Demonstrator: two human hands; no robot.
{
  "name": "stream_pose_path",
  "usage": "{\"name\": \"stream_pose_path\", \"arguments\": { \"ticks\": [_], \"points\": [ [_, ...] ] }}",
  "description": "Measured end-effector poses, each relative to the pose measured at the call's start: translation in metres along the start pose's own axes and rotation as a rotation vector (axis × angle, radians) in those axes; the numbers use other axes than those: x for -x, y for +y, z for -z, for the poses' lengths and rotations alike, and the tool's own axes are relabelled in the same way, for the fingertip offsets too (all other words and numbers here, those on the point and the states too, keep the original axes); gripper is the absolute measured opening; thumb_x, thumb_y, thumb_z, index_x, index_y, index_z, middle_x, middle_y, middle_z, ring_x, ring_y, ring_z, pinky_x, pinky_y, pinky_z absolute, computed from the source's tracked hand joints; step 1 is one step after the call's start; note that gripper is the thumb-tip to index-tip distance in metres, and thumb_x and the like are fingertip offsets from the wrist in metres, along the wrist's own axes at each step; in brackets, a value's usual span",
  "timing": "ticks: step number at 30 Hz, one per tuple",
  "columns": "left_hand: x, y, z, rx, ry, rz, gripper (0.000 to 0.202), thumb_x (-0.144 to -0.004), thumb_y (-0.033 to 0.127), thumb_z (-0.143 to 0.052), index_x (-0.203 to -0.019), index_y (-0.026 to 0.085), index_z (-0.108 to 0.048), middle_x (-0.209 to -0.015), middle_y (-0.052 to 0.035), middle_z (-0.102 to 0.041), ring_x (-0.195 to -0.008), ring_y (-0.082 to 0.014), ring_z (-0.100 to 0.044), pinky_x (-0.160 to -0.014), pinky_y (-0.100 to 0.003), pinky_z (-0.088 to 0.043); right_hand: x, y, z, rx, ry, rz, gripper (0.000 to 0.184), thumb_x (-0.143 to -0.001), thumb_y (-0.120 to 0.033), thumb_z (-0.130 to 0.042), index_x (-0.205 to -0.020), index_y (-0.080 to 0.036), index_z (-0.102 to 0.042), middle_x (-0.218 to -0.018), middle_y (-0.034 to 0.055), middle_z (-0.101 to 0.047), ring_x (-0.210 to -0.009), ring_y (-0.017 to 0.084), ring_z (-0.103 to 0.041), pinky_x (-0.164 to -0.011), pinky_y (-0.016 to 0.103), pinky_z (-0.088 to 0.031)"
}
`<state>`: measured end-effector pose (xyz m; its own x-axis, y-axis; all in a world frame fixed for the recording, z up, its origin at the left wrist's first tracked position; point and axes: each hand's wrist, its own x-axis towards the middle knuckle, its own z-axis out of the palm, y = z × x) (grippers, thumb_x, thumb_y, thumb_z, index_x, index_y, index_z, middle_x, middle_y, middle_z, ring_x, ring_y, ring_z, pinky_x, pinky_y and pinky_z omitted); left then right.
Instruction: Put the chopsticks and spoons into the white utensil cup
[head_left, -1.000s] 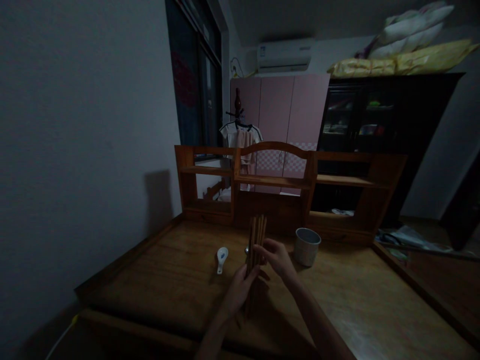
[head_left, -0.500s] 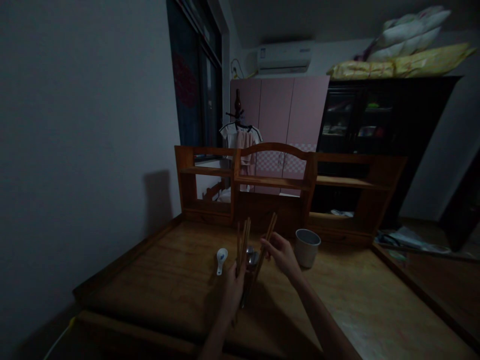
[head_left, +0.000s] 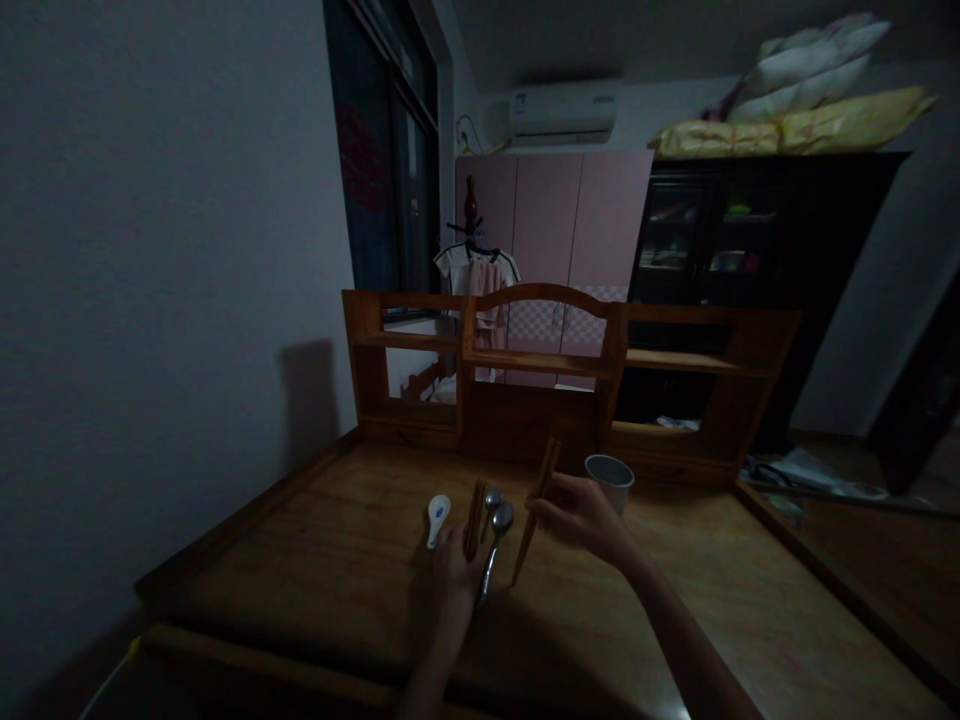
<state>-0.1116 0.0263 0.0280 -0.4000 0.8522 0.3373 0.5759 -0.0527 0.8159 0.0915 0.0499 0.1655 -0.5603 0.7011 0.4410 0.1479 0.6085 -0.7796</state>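
My left hand (head_left: 456, 572) is closed around a bundle of wooden chopsticks (head_left: 475, 518), whose ends point up and away from me. Between thumb and fingers, my right hand (head_left: 574, 508) grips more wooden chopsticks (head_left: 549, 462), slanted with their lower tips near the tabletop. Two metal spoons lie between the hands: a larger one (head_left: 502, 517) and a smaller one (head_left: 491, 499) behind it. To the left of my left hand rests a white ceramic spoon (head_left: 437, 515) with a blue mark. Behind my right hand stands a grey metal cup (head_left: 611, 475), partly covered by that hand.
The wooden tabletop (head_left: 300, 590) meets a wall on the left. A low wooden shelf unit (head_left: 536, 420) runs along its far edge. Beyond are a pink wardrobe (head_left: 544, 220), a dark cabinet (head_left: 817, 240) and clothes on a rack (head_left: 487, 285).
The chopsticks in my left hand have tilted lower and bunched together, uncovering the metal spoons. My right hand has moved slightly right with its chopsticks, now overlapping the cup.
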Motion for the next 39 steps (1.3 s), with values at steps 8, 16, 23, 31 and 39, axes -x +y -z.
{"name": "stream_pose_path", "arguments": {
  "ticks": [8,16,23,31,39],
  "points": [
    [0.011,0.060,0.027,0.263,-0.087,-0.229,0.030,-0.086,0.037,-0.053,-0.111,0.025,-0.065,-0.124,-0.0051,-0.058,-0.116,-0.0226,-0.052,-0.102,-0.035,-0.037,0.003,-0.014,-0.002,0.005,-0.057,-0.021,0.026,-0.081,-0.042,-0.066,-0.083,-0.016,-0.068,-0.068,0.0020,-0.066,-0.060,0.015,-0.063,-0.055,0.024,-0.048],
    [0.021,0.084,0.016,0.469,-0.337,-0.087,0.027,-0.074,0.038,-0.068,-0.095,0.022,-0.074,-0.092,-0.0058,-0.074,-0.087,-0.0281,-0.067,-0.078,-0.036,-0.051,0.003,-0.020,0.000,0.088,-0.024,-0.007,0.020,-0.084,-0.036,-0.064,-0.077,-0.017,-0.067,-0.065,0.0015,-0.067,-0.061,0.016,-0.064,-0.052,0.023,-0.046],
    [0.019,0.083,0.015,0.485,-0.375,-0.076,0.021,-0.074,0.035,-0.068,-0.087,0.021,-0.076,-0.084,-0.0038,-0.075,-0.085,-0.0262,-0.068,-0.075,-0.031,-0.050,0.010,-0.017,0.000,0.025,-0.009,-0.016,0.018,-0.085,-0.034,-0.063,-0.087,-0.017,-0.068,-0.071,0.0024,-0.068,-0.062,0.017,-0.065,-0.056,0.025,-0.049],
    [0.021,0.086,0.014,0.431,-0.325,-0.020,0.015,-0.071,0.033,-0.070,-0.078,0.021,-0.076,-0.081,-0.0050,-0.075,-0.079,-0.0261,-0.068,-0.071,-0.030,-0.049,0.009,-0.025,0.004,0.061,-0.067,0.030,0.018,-0.090,-0.031,-0.056,-0.094,-0.019,-0.070,-0.079,0.0029,-0.066,-0.069,0.016,-0.062,-0.061,0.024,-0.049],
    [0.022,0.082,0.010,0.406,-0.338,-0.032,0.021,-0.074,0.040,-0.067,-0.084,0.024,-0.077,-0.079,-0.0048,-0.074,-0.076,-0.0255,-0.067,-0.072,-0.031,-0.050,0.009,-0.024,0.012,0.089,-0.110,0.027,0.020,-0.091,-0.032,-0.054,-0.092,-0.018,-0.069,-0.080,0.0037,-0.064,-0.072,0.017,-0.061,-0.062,0.024,-0.048]
  ]
}}
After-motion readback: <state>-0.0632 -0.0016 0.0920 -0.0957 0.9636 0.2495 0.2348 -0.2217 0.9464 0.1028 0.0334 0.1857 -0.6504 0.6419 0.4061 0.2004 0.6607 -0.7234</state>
